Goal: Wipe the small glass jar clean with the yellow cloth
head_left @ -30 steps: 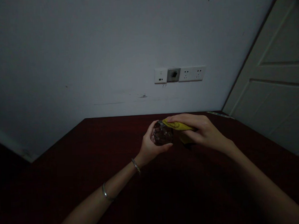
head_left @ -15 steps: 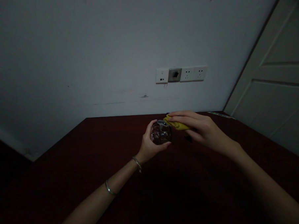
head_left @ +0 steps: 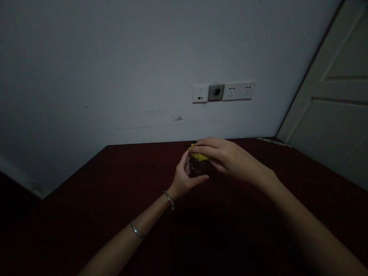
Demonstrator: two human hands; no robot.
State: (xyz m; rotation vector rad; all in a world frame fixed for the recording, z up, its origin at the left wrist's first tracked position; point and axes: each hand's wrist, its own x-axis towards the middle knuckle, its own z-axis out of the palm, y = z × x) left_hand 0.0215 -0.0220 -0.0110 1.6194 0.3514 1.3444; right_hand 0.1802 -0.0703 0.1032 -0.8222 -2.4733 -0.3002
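My left hand (head_left: pixel 184 179) is closed around the left side of a dark, see-through glass jar (head_left: pixel 198 168), rounded and lobed in shape. The thumb lies along its near side and the fingers reach behind it. My right hand (head_left: pixel 224 154) presses a yellow cloth (head_left: pixel 200 156) against the top of the jar, fingers bent over the cloth. Cloth and fingers hide the jar's upper part. Whether the jar touches the table below is hard to make out in the dim light.
A dark red table (head_left: pixel 136 168) stretches beneath both hands to a pale wall (head_left: pixel 138 66). Sockets and switches (head_left: pixel 223 92) sit on the wall above the table's back edge. A thin patterned strip (head_left: pixel 274 142) lies at the far right edge, beside a white panelled door (head_left: pixel 338 119).
My right hand has moved left with the yellow cloth, from the jar's upper right side to over its top. My left hand and the jar stay almost where they were.
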